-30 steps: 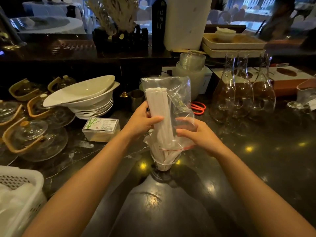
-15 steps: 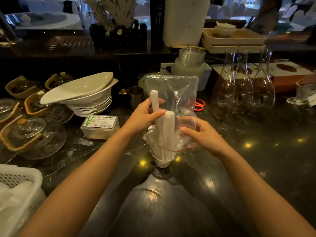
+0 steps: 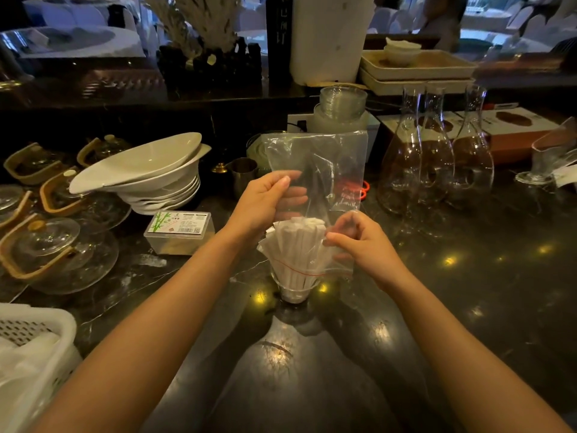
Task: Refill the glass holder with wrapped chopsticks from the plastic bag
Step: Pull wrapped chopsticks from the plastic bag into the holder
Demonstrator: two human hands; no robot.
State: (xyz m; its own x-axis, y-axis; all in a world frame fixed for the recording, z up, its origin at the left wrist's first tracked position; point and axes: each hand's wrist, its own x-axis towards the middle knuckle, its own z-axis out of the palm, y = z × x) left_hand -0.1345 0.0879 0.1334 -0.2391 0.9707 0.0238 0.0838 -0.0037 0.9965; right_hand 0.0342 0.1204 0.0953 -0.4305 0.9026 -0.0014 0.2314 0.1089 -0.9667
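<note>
- The left hand [image 3: 265, 203] is raised above the small clear glass holder [image 3: 293, 290], wrist bent, thumb and forefinger pinching the left edge of the clear plastic zip bag [image 3: 324, 170]; the other fingers curl loosely behind the film.
- The right hand [image 3: 362, 245] sits lower and to the right, palm turned inward, thumb and fingertips closed on the bag's right side near its red seal line.
- Both bare forearms reach in from the bottom corners and converge on the holder in the middle of the dark glossy stone counter [image 3: 468, 307].
- The bag stands upright, mouth downward, its lower part draped over the white paper-wrapped chopsticks [image 3: 296, 245]; its upper part looks empty and see-through.
- The chopsticks stand fanned out in the holder, their lower ends inside the glass and their tops spreading wider within the bag.
- To the left of the holder a clear plastic box with a green bamboo label [image 3: 179, 231] lies on the counter, with a stack of white ceramic bowls [image 3: 146, 173] behind it.
- Three clear glass carafes [image 3: 437, 157] stand to the right, well apart from the hands.
- A white perforated plastic basket [image 3: 34, 335] fills the lower left corner.
</note>
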